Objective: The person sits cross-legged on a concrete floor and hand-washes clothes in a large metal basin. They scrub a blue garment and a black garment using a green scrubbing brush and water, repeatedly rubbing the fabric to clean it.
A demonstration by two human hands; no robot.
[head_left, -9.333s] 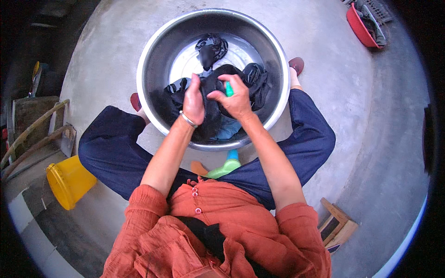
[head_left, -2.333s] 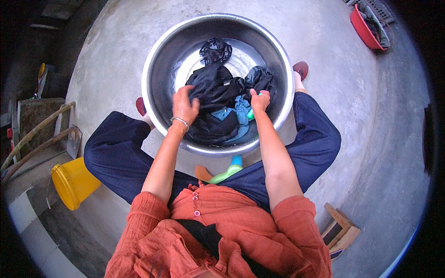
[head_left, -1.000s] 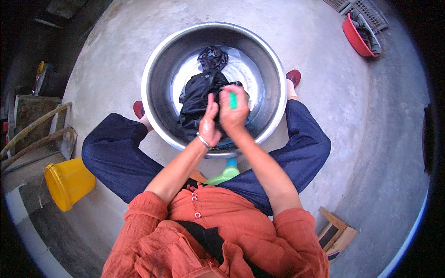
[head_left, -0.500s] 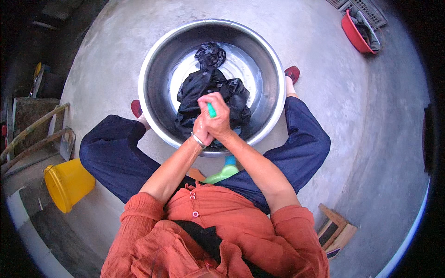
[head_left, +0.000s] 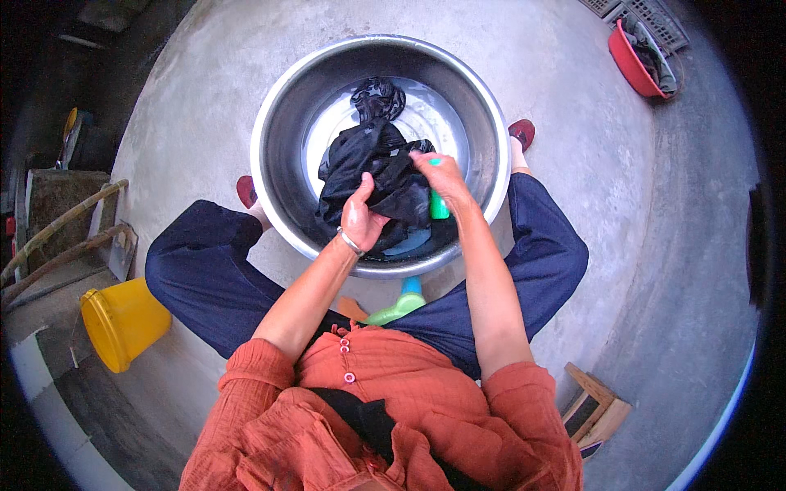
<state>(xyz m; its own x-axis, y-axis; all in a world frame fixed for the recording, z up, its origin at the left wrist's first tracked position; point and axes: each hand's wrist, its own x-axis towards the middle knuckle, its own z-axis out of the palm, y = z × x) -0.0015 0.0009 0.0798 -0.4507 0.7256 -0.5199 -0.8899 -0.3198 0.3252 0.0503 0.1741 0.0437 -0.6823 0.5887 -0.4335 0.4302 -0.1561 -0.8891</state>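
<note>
Wet black cloth (head_left: 360, 159) lies bunched in a wide steel basin (head_left: 275, 204) between my knees. My left hand (head_left: 363, 219) is at the near left side of the cloth, its thumb stretched up and its palm turned inward, holding nothing that I can see. My right hand (head_left: 443, 177) is closed at the cloth's right side, around a slim bright green object (head_left: 440, 204). One green end shows below the hand and a green patch between the fingers; its kind cannot be told. The right fingertips meet the cloth's edge.
A light green, blue-ended thing (head_left: 399, 308) lies between my lap and the basin. To the left are a yellow bucket (head_left: 131, 322) and bent wooden poles (head_left: 61, 225). A red tub (head_left: 630, 61) holding cloth stands far right; a small wooden stool (head_left: 596, 405) is near right.
My hands were clasped together over the cloth, with green showing in the right one. They have since parted; the right moved right with the green object, and the left thumb has lifted open.
</note>
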